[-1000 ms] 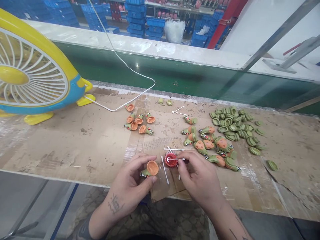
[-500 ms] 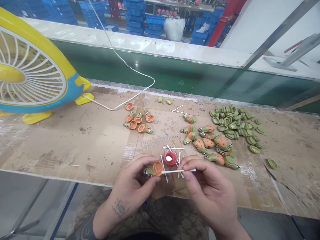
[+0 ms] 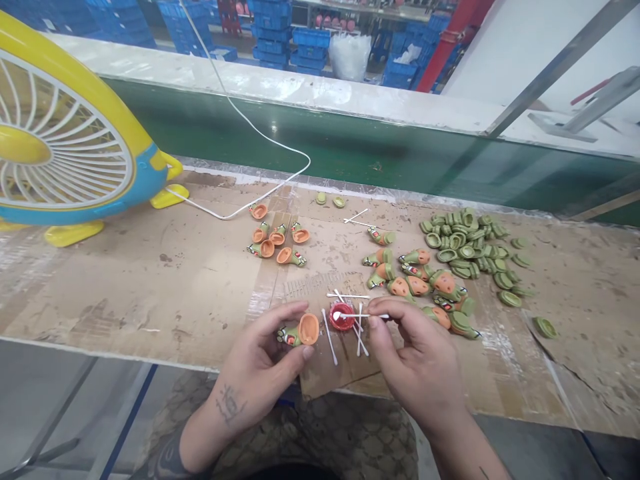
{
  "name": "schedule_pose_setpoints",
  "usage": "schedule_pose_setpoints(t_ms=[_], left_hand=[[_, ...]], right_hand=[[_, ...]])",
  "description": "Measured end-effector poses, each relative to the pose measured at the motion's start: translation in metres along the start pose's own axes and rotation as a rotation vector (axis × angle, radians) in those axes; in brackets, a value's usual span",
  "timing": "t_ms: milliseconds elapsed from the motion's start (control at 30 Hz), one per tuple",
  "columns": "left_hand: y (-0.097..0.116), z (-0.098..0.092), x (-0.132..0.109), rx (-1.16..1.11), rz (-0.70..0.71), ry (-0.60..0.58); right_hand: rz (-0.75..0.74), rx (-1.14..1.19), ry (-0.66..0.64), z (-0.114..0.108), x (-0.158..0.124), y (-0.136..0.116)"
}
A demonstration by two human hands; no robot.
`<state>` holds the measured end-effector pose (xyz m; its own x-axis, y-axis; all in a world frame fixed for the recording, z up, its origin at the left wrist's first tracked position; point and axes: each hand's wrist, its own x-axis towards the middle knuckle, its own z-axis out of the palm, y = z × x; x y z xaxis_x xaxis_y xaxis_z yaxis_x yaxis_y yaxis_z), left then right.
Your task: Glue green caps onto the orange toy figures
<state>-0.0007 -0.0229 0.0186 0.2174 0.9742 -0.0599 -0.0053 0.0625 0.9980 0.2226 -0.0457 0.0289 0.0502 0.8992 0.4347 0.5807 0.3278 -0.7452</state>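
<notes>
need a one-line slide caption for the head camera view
Left hand holds a green-and-orange figurine piece; right hand holds a cotton swab at a red pot containing something white.

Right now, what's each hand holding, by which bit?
Left hand: green-and-orange figurine, by its sides. Right hand: cotton swab, by its stick, nearer the end away from the red pot.

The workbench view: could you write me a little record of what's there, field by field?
Left hand: holds a green-and-orange piece, its orange hollow showing
Right hand: pinches a cotton swab, one tip at the red pot
Red pot: white substance inside
Around pot: loose swabs
Far right: pile of green parts
Far left: yellow-and-blue fan
Surface: cardboard
</notes>
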Motion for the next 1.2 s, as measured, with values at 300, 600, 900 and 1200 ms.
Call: schedule_pose_setpoints(t_ms=[300, 600, 900, 1200], left_hand=[[-0.001, -0.003, 0.008, -0.206, 0.049, 0.02], [-0.003, 0.001, 0.004, -0.179, 0.145, -0.111], [-0.001, 0.002, 0.0, -0.096, 0.136, -0.162], [0.0, 0.003, 0.0, -0.125, 0.1, -0.148]], right_hand=[[-0.083, -0.115, -0.176, 0.007, 0.009, 0.01], [0.113, 0.265, 0.038, -0.004, -0.004, -0.01], [0.09, 0.3, -0.131, -0.002, -0.004, -0.02], [0.05, 0.228, -0.078, 0.001, -0.003, -0.018]])
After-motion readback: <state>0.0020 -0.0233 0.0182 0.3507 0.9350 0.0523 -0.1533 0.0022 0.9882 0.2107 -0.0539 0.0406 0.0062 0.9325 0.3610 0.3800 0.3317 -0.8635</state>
